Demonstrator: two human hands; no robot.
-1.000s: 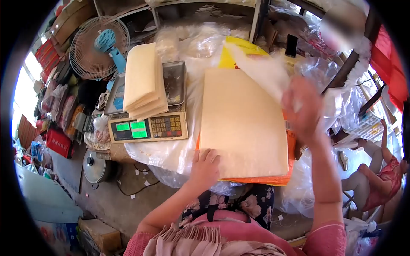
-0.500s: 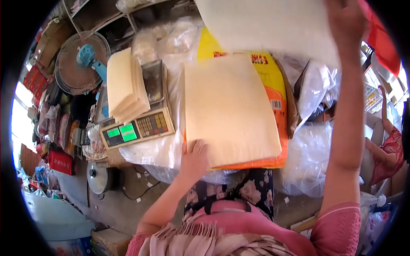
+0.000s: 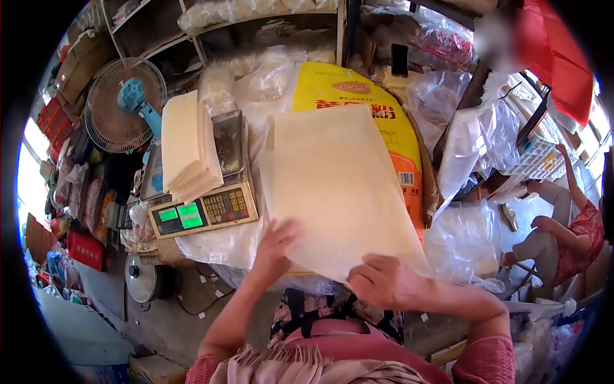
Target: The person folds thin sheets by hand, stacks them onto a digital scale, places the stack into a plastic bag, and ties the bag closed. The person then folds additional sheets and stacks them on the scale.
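Pale cream sheets (image 3: 332, 179) lie on a yellow and orange printed bag (image 3: 409, 147). The top sheet sits askew, its near edge hanging toward me. My right hand (image 3: 387, 281) pinches this sheet's near edge at the right. At the left edge my left hand (image 3: 275, 249) is slightly blurred, fingers apart, over or touching the sheet. To the left, a folded stack of similar sheets (image 3: 185, 144) rests on the tray of a digital scale (image 3: 204, 211) with green displays.
A fan (image 3: 131, 96) stands at the back left, and a lidded pot (image 3: 142, 280) is on the floor. Clear plastic (image 3: 464, 240) bulges at the right. A phone (image 3: 399, 60) is at the back. Another person (image 3: 575, 240) sits at the far right.
My right hand has come down from the upper right with the lifted sheet, which now lies over the others. My left hand has lifted slightly and its fingers have moved.
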